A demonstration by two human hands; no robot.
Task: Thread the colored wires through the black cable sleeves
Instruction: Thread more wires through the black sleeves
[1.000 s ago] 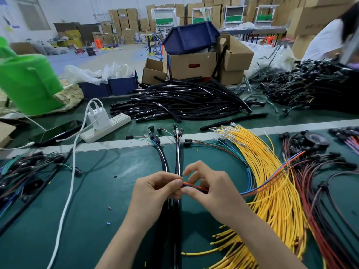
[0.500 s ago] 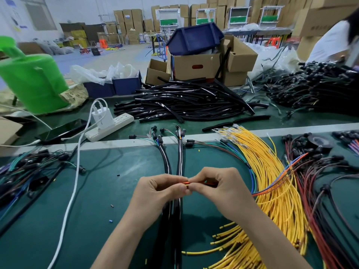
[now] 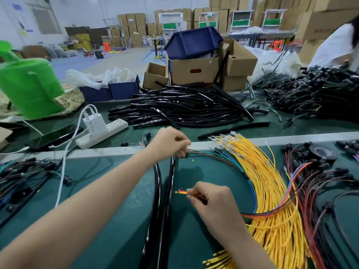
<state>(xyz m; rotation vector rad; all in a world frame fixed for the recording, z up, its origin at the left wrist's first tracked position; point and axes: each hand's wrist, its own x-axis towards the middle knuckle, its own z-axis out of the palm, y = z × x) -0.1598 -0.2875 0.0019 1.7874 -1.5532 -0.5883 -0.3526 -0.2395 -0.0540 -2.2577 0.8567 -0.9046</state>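
Wires (image 3: 181,191): centre frame, tips pinched in right hand (image 3: 211,200).
Sleeve (image 3: 172,177): centre, far end gripped by left hand (image 3: 169,143).
Risk: loose tips may splay and snag at sleeve mouth.

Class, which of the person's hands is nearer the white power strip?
Left. The left hand is just right of the white power strip; the right hand, pinching colored wires, is farther right and closer to the person.
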